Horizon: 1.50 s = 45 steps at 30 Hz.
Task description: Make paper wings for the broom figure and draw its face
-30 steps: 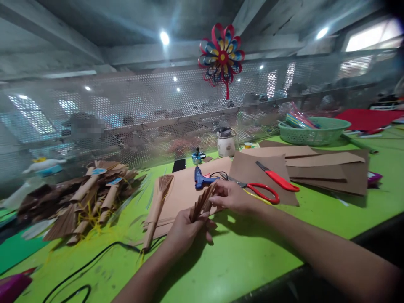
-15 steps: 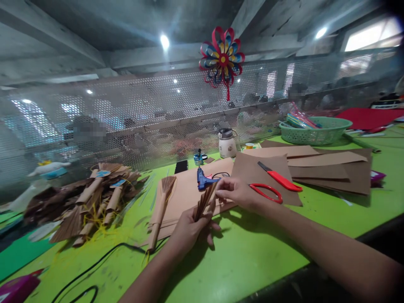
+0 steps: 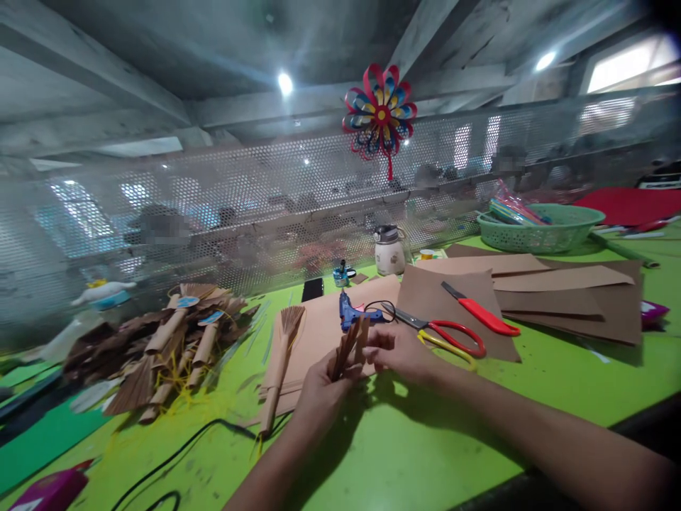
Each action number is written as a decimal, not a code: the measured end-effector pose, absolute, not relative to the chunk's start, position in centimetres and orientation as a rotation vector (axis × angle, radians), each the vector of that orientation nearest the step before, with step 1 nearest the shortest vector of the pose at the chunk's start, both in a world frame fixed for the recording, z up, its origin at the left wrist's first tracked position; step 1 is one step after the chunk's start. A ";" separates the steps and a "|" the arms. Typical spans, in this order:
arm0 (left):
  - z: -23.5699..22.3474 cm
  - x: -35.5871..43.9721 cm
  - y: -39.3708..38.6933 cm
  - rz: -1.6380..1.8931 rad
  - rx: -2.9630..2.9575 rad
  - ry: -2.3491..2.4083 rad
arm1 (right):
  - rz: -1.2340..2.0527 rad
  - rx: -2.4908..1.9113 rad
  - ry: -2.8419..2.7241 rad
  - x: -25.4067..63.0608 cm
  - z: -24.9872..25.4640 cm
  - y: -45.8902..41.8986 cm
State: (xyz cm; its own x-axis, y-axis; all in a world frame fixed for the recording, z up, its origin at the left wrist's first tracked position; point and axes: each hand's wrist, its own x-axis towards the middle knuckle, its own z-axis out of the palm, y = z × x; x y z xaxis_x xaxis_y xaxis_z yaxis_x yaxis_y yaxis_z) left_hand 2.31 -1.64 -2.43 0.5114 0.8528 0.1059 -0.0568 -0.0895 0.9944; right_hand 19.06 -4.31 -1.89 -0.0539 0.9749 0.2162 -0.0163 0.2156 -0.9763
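Note:
My left hand (image 3: pixel 325 387) is closed round the lower part of a strip of pleated brown paper (image 3: pixel 350 346), its folds standing upright. Against the right side of those folds, the fingers of my right hand (image 3: pixel 403 352) are pinched on the paper's edge. Just behind the paper lies a blue glue gun (image 3: pixel 351 312) on brown paper sheets (image 3: pixel 322 323). Left of my left hand rests a rolled paper piece with a fanned top (image 3: pixel 281 369). Red-handled scissors (image 3: pixel 458 338) and yellow-handled scissors (image 3: pixel 447 351) lie beyond my right hand, which partly covers them.
A red-handled knife (image 3: pixel 482 312) lies on dark brown paper, with more paper strips (image 3: pixel 558 305) to the right. Finished-looking paper fans and rolls (image 3: pixel 164 333) are heaped at left. Behind stand a white bottle (image 3: pixel 389 252) and a green basket (image 3: pixel 537 238). A black cable (image 3: pixel 181 451) crosses the front left.
My right hand has shifted slightly down along the pleated paper, and the folds have turned a little. The yellow-handled scissors now show more. The whole view has shifted slightly.

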 end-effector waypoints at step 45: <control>-1.9 2.1 -2.9 0.839 1.832 0.846 | 1.123 -0.935 -1.276 20.0 -1.6 -4.5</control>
